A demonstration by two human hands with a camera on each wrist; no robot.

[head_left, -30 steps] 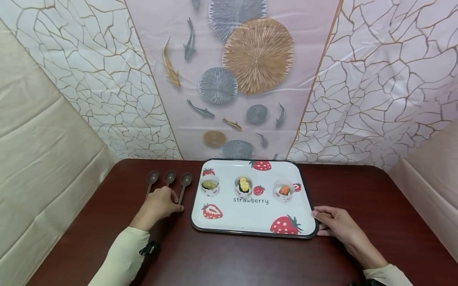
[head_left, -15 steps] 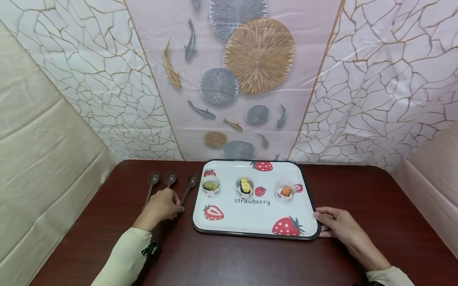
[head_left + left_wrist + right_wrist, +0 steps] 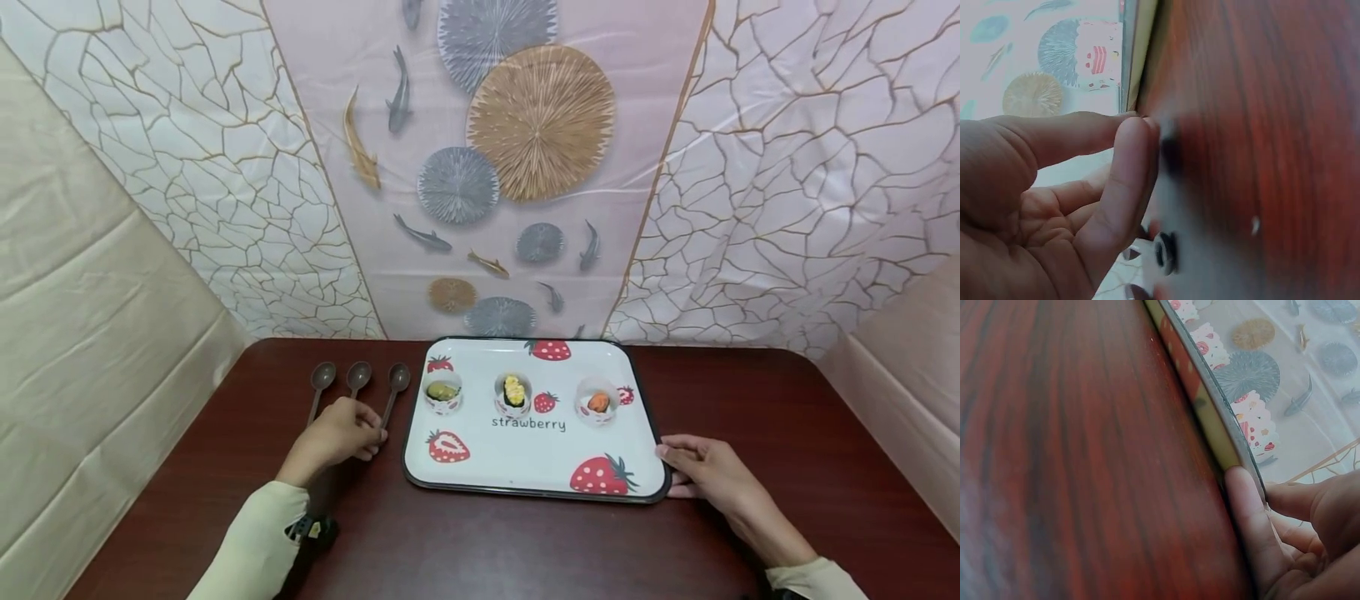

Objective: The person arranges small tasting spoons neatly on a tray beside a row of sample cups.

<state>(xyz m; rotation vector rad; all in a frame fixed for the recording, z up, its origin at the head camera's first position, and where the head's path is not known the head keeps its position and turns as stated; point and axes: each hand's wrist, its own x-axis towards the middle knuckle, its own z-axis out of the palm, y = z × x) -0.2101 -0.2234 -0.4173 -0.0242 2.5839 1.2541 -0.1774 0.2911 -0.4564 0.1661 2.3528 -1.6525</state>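
My left hand [image 3: 341, 437] pinches the handle end of the rightmost grey-brown spoon [image 3: 399, 379], left of the tray. Two similar spoons lie beside it, a middle spoon [image 3: 359, 376] and a left spoon [image 3: 323, 377]; the hand covers part of their handles. In the left wrist view, thumb and finger [image 3: 1130, 159] meet at the tips. A white strawberry-print tray [image 3: 487, 462] carries three paper cups. My right hand [image 3: 712, 475] grips its right front edge, thumb on the rim, also seen against the tray side [image 3: 1210, 428] in the right wrist view.
On the tray stand a cup with green food [image 3: 442, 392], a cup with a yellow-topped piece [image 3: 513, 392] and a cup with orange food [image 3: 597, 402]. The dark red wooden table [image 3: 525, 542] meets a patterned backdrop [image 3: 480, 250] behind.
The rightmost spoon's bowl swung right, away from the other spoons, then slightly back left, with the left hand at its handle. The right hand keeps its hold on the tray.
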